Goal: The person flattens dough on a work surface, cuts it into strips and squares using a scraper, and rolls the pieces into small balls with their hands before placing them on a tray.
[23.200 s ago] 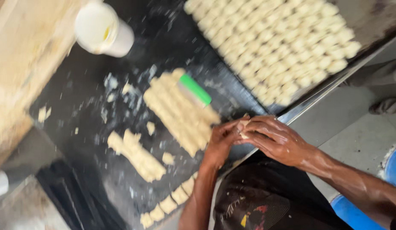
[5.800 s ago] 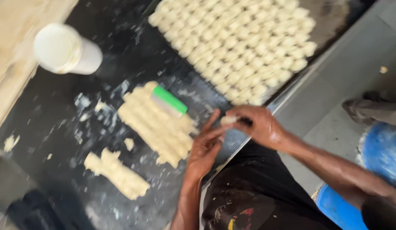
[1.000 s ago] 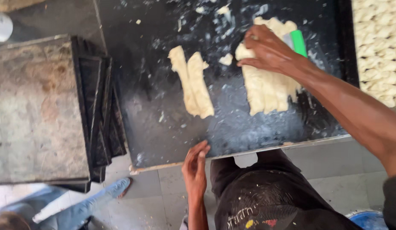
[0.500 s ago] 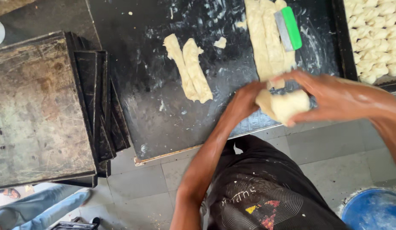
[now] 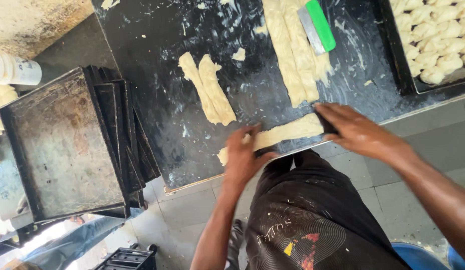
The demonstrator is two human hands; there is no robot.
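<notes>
Place: a working bakery or food-production kitchen, plain and hard-used.
Work surface: a large black table (image 5: 232, 100), smeared with flour and dough scraps.
Dough: long rolled ropes of pale dough (image 5: 292, 50) lie on the table, more than a home batch.
Tool: a green-handled metal scraper (image 5: 317, 25) rests on the ropes.
Trays: a stack of worn, darkened baking trays (image 5: 62, 145) sits left of the table; a tray of shaped dough pieces (image 5: 432, 40) stands at the table's right end.
Floor: grey tiles (image 5: 437, 135) run beneath the table's near edge.
</notes>
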